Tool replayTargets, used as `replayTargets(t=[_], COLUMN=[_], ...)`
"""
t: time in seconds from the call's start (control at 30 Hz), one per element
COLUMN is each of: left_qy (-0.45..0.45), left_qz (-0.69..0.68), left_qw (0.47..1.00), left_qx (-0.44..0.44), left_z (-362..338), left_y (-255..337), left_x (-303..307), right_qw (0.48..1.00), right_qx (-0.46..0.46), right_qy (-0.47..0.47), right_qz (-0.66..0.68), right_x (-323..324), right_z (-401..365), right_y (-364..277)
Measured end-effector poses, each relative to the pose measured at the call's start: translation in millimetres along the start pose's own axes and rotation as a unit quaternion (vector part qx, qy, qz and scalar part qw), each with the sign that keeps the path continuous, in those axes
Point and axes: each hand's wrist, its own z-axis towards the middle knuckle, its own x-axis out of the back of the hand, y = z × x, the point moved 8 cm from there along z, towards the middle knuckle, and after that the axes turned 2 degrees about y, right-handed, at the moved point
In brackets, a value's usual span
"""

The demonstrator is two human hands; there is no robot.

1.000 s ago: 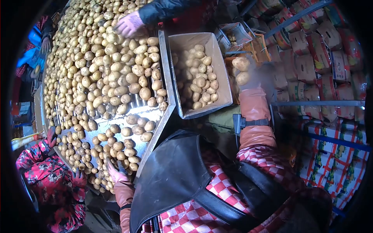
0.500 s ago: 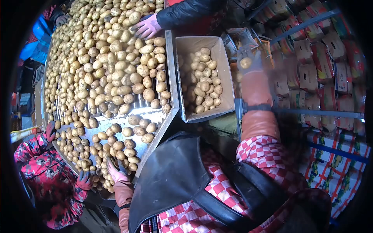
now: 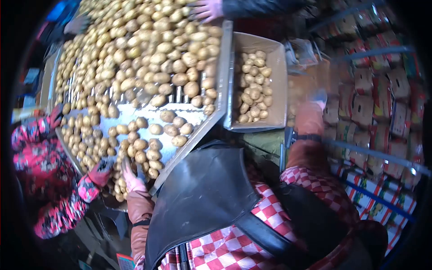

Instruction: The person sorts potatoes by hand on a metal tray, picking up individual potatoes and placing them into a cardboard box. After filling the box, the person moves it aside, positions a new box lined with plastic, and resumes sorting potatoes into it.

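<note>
My left hand, in a pink and dark glove, rests at the lower corner of the metal sorting table. Its fingers are apart, touching loose potatoes. Off to the right, my right hand is smeared by motion beside a cardboard box that shows only in part; no potato can be made out in it. Between my hands stands a lined box partly filled with potatoes.
Across the table a co-worker's pink-gloved hand hovers at the potato heap. Another person's gloved hand is close to my left hand. Stacked cartons and metal rails fill the right side.
My right hand held a potato before; it has moved down and none shows now. The view has shifted. The far co-worker's hand has lifted off the potatoes.
</note>
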Motion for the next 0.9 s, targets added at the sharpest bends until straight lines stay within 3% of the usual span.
replayTargets(t=[0.07, 0.13, 0.2, 0.27, 0.3, 0.33, 0.4, 0.43, 0.47, 0.53, 0.6, 0.63, 0.67, 0.73, 0.77, 0.8, 0.87, 0.9], left_qy=[0.004, -0.044, 0.1, 0.105, 0.086, 0.062, 0.023, -0.014, -0.002, 0.053, 0.052, 0.095, 0.095, 0.108, -0.007, -0.026, -0.049, -0.05], left_qz=[-0.008, 0.009, 0.067, -0.005, 0.029, 0.064, 0.054, 0.072, 0.03, 0.034, 0.066, 0.026, 0.024, 0.039, 0.039, 0.073, 0.021, 0.02], left_qw=[1.0, 0.998, 0.993, 0.994, 0.995, 0.994, 0.995, 0.997, 1.0, 0.997, 0.989, 0.98, 0.979, 0.97, 0.998, 0.994, 0.997, 0.997], left_qx=[0.013, 0.049, 0.016, -0.005, -0.031, -0.057, -0.076, -0.03, -0.005, 0.038, 0.123, 0.173, 0.177, 0.213, 0.056, -0.077, -0.053, -0.054], left_z=[4, 7, -5, 1, 1, 0, -7, -12, -21, -44, -66, -73, -73, -62, -41, -33, -34, -37], left_y=[17, 22, 21, 40, 52, 60, 67, 43, 16, -1, -34, -49, -49, -36, 11, 27, 5, 1], left_x=[5, 10, 19, 32, 28, 22, 29, 26, 28, 52, 44, 41, 42, 49, 43, 31, 24, 27], right_qw=[0.994, 0.93, 0.834, 0.783, 0.764, 0.76, 0.674, 0.642, 0.605, 0.61, 0.569, 0.634, 0.634, 0.583, 0.581, 0.596, 0.638, 0.626], right_qx=[0.021, 0.024, 0.019, 0.078, 0.123, 0.112, 0.068, 0.124, 0.177, 0.223, 0.2, 0.215, 0.203, 0.192, 0.283, 0.252, 0.315, 0.276], right_qy=[0.0, -0.084, -0.211, -0.311, -0.353, -0.379, -0.509, -0.555, -0.597, -0.628, -0.672, -0.646, -0.657, -0.689, -0.674, -0.679, -0.642, -0.65], right_qz=[0.103, 0.357, 0.509, 0.532, 0.526, 0.516, 0.531, 0.514, 0.496, 0.429, 0.429, 0.366, 0.353, 0.386, 0.359, 0.348, 0.285, 0.331], right_x=[13, 0, -5, 2, 7, 57, 43, 46, 52, 56, 59, 64, 65, 40, 44, 43, 94, 75], right_z=[-48, -90, -149, -212, -239, -300, -344, -370, -395, -424, -458, -468, -483, -499, -524, -534, -549, -538], right_y=[-67, -158, -271, -374, -414, -474, -524, -548, -567, -583, -594, -596, -598, -593, -604, -605, -622, -619])
